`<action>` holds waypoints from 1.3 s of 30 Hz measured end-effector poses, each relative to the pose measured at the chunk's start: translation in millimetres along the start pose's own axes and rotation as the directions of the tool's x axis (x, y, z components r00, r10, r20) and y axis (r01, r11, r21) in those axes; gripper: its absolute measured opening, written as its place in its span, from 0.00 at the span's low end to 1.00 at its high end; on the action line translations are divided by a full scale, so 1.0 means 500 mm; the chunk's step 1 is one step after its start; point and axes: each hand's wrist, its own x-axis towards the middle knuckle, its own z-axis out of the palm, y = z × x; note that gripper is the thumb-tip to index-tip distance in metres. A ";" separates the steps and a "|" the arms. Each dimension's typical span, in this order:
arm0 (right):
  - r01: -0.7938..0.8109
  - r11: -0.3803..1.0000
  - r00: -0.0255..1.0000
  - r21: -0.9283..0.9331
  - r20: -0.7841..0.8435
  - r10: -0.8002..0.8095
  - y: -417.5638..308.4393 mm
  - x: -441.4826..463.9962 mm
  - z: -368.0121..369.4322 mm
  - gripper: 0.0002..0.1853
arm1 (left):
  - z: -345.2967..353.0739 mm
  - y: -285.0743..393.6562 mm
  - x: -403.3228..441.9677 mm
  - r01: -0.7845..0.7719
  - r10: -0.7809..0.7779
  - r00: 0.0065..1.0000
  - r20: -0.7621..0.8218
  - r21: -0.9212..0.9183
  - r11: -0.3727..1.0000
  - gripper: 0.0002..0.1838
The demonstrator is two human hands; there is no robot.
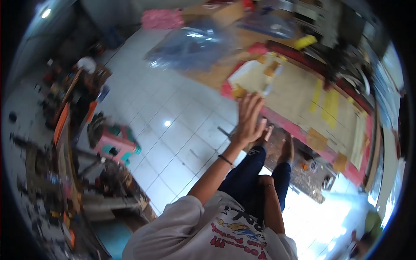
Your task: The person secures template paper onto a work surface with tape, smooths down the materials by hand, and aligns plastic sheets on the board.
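My left hand point(249, 119), a dark band at its wrist, reaches forward with fingers stretched out. Its fingertips overlap the near-left edge of a flat beige panel point(299, 89) with a pink-red border point(286, 117). I cannot tell whether they touch it. Brown and yellow tape strips point(330, 108) are stuck on the panel, and a white patch point(247, 73) lies at its left end. My right hand point(266, 180) rests low by my lap between the dark trouser legs; its fingers are mostly hidden. Nothing shows in my left hand.
Clear plastic sheeting point(190, 45) lies on the floor beyond, near a pink bundle point(162, 19). A pink and green stool point(116, 145) stands left, beside cluttered shelving point(65, 173). White tiles point(173, 112) cover the floor. Another person point(368, 229) is partly visible at lower right.
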 end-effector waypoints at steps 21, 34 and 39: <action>0.313 0.926 -0.013 0.212 -0.974 0.227 -0.099 -0.150 -0.291 0.35 | 0.028 0.279 0.052 -0.404 0.386 0.910 0.149 0.114 0.908 0.44; 0.392 0.907 -0.280 0.157 -0.918 0.280 -0.048 -0.281 -0.411 0.45 | 0.120 0.259 -0.035 -0.466 0.411 0.814 0.410 0.040 0.884 0.35; 0.603 0.749 -0.147 0.276 -0.884 0.444 0.000 -0.252 -0.430 0.30 | 0.115 0.128 -0.128 -0.500 0.383 0.734 0.560 0.065 0.863 0.31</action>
